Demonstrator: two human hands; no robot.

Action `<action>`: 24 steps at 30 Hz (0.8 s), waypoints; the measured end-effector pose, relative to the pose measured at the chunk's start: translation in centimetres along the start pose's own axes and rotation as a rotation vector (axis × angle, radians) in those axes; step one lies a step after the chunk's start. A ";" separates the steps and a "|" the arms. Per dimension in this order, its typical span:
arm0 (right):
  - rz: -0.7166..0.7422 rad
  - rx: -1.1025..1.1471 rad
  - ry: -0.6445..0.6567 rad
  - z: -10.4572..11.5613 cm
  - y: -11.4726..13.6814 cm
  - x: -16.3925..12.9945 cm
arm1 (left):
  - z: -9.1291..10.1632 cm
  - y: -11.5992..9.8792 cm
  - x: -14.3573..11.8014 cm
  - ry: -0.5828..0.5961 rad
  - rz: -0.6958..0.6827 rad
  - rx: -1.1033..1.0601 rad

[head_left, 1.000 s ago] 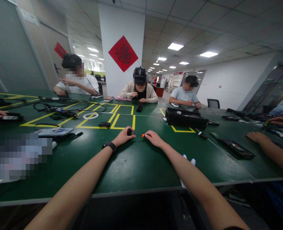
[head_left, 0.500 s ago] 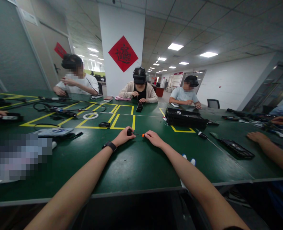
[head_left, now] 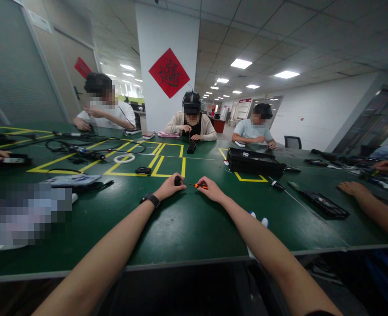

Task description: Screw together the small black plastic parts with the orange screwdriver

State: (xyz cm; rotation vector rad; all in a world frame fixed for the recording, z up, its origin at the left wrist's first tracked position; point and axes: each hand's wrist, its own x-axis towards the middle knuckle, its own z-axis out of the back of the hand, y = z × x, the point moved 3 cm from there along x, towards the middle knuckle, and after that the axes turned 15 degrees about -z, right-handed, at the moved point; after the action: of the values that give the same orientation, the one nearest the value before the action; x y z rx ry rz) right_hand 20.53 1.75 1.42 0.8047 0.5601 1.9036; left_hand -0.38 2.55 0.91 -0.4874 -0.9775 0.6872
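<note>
Light falls evenly from recessed ceiling panels (head_left: 240, 63) at one o'clock, with more in rows receding toward twelve. The green table (head_left: 187, 228) at six o'clock takes a soft sheen and only faint shadows. Wide-angle distortion bows the walls and ceiling at nine and three o'clock. Focus is fair at centre; pixelated patches cover faces and a spot at eight o'clock.

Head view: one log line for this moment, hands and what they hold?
left hand: grips small black part | right hand: holds orange-handled screwdriver, tip toward part | surface: green table
</note>
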 end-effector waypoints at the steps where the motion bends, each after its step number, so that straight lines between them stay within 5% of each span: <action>1: -0.004 0.010 0.001 0.0 -0.1 0.1 | 0.0 0.0 0.0 0.000 -0.004 -0.002; 24: 0.029 -0.094 -0.012 0.1 0.0 0.4 | 0.1 0.1 0.0 0.003 -0.004 0.004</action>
State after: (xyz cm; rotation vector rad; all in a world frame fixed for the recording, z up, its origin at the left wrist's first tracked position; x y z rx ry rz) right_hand 20.51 2.08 1.61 0.7673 0.4504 1.9356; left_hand -0.48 2.59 0.83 -0.4830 -0.9745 0.6845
